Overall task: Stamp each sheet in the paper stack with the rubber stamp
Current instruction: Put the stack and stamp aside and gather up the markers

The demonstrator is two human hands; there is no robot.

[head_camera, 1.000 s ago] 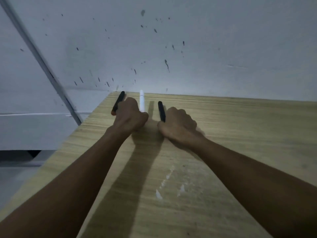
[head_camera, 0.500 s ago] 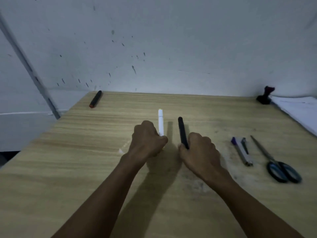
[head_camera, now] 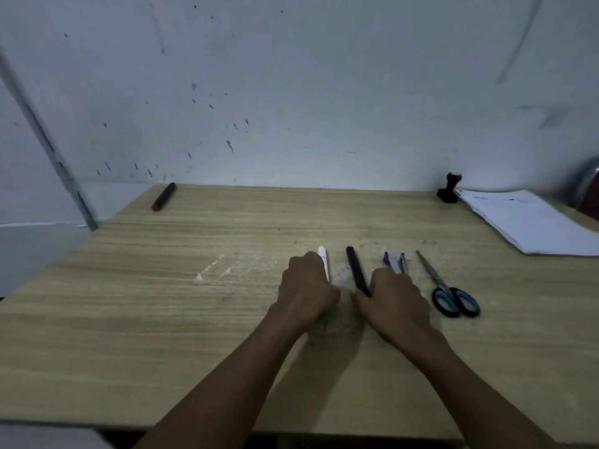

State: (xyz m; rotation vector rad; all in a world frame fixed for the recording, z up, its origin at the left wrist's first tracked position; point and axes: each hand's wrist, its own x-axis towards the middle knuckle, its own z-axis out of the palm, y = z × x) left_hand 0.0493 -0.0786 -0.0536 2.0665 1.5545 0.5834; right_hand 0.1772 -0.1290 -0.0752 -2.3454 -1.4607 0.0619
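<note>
Wooden table (head_camera: 162, 319) is being cleared, apparently: paper stack (head_camera: 531, 222) is parked far right, rubber stamp (head_camera: 449, 188) just beside it, both untouched. Left hand (head_camera: 306, 290) is curled on white pen (head_camera: 324, 260), right hand (head_camera: 395, 296) on black marker (head_camera: 356, 270), lined up beside scissors (head_camera: 450, 290).

Both forearms are bare to the frame edge, and the left hand (head_camera: 306, 286) and right hand (head_camera: 393, 298) wear nothing.

Pale wood-grain table (head_camera: 129, 319) looking matt and scuffed with white scratches, paper stack (head_camera: 531, 222) lying flat white and matt, scissors (head_camera: 450, 293) showing dull metal blades with glossy blue-black plastic handles, wall (head_camera: 291, 76) appearing speckled, matt.
</note>
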